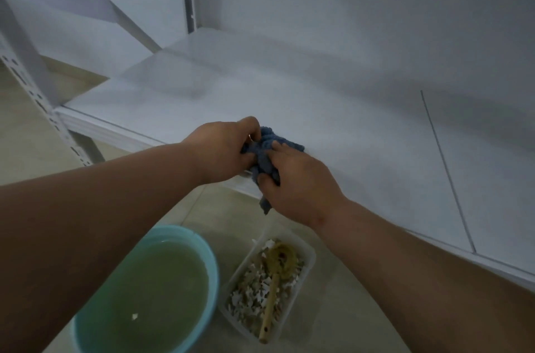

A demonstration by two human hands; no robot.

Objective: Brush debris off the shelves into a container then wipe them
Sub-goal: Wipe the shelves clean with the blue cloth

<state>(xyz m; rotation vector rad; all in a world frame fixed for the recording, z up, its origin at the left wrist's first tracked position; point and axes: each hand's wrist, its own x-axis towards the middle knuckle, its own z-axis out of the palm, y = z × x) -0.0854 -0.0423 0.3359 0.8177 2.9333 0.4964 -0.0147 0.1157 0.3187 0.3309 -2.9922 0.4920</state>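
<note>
Cloth (270,147), blue and nubbly, sits bunched between your two hands at the front edge of the white shelf (333,121), one tail hanging below your right palm. Your left hand (223,150) curls around its left side; your right hand (298,182) pinches it with thumb and fingers. Below your left forearm a blue basin (185,239) holds cloudy, probably soapy water. Below your right wrist a clear tub (309,254) holds pale debris (252,286), with a wooden brush (275,286) lying on it.
</note>
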